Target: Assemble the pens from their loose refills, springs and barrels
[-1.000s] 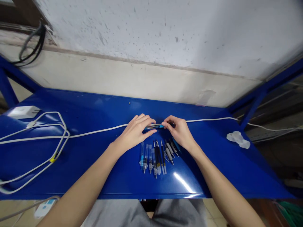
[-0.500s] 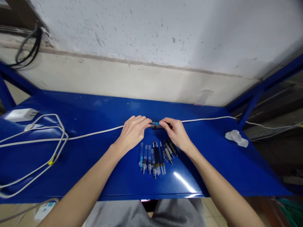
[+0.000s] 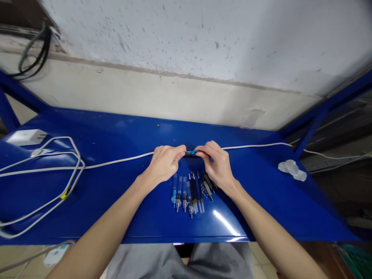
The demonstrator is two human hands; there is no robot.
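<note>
Between both hands lies a pen (image 3: 190,153), held level above the blue shelf, with a clear barrel and a blue part toward its right side. My left hand (image 3: 166,159) pinches the left end with thumb and fingers. Closed on the other end is my right hand (image 3: 215,159), its fingertips at the blue part. Just below sit clear pen barrels (image 3: 182,193), one with blue on it. Dark ink refills (image 3: 197,192) lie beside them, tips pointing away from me. Grey pen grips (image 3: 207,188) with small metal springs are partly under my right hand's shadow.
A white cable (image 3: 122,159) runs across the blue shelf (image 3: 122,131) behind the hands and loops at the left. A white power adapter (image 3: 27,137) rests there. At the right is a crumpled white wrapper (image 3: 292,169). A wall (image 3: 180,93) stands behind the shelf.
My right hand has turned slightly, its knuckles rising, and more of the blue part shows at its fingertips. My left fingers are curled more. The pen stays between both hands.
</note>
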